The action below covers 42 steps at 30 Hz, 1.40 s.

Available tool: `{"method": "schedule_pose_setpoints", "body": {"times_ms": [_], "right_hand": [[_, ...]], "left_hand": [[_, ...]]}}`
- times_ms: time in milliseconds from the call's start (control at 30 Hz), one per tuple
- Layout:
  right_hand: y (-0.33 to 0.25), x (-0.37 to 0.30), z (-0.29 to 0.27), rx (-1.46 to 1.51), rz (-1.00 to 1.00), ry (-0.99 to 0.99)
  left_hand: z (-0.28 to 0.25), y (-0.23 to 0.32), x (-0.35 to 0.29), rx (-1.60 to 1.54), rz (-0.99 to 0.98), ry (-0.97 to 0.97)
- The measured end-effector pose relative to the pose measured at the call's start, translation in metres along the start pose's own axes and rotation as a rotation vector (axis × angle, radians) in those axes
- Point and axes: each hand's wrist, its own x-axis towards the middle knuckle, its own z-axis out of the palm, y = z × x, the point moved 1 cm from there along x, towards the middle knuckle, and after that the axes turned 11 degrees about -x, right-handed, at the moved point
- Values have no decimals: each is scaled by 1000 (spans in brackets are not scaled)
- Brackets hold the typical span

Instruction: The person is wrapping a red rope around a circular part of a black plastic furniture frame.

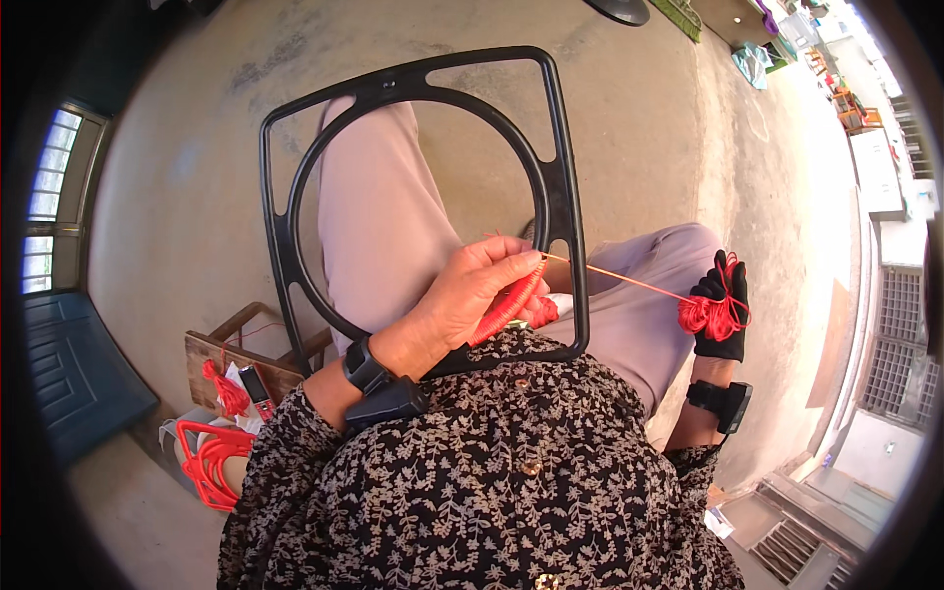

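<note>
A black frame (567,197), square outside with a round ring inside, rests over my lap. My left hand (462,285) is closed round the lower right of the ring, thumb and forefinger pinched at the end of a stretch of tight red cord wrapping (506,313). From that pinch a single red cord (634,282) runs taut to the right, past the frame's outer bar. Out at the right, my right hand (726,344), in a black glove, grips a looped bundle of red cord (710,317). The left fingertips are partly hidden behind the ring.
A wooden stool (202,362) at my left bears a red cord hank (228,393) and a red-and-black handheld device (258,385). Below it lies a red looped frame (208,454). A dark blue panel (84,369) stands at far left, a green broom head (678,15) at the top right.
</note>
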Motion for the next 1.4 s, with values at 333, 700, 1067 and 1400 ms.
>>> {"method": "schedule_pose_setpoints", "body": {"times_ms": [333, 700, 1067, 1400], "right_hand": [[76, 35, 126, -1476, -706, 30], [114, 30, 199, -90, 574, -623], [95, 9, 194, -773, 243, -369], [105, -41, 152, -1033, 272, -303]], "left_hand": [[-2, 0, 2, -12, -42, 16], [-8, -11, 4, -280, -50, -124], [-8, -12, 11, -63, 108, 46], [-2, -5, 5, 41, 81, 36]]}}
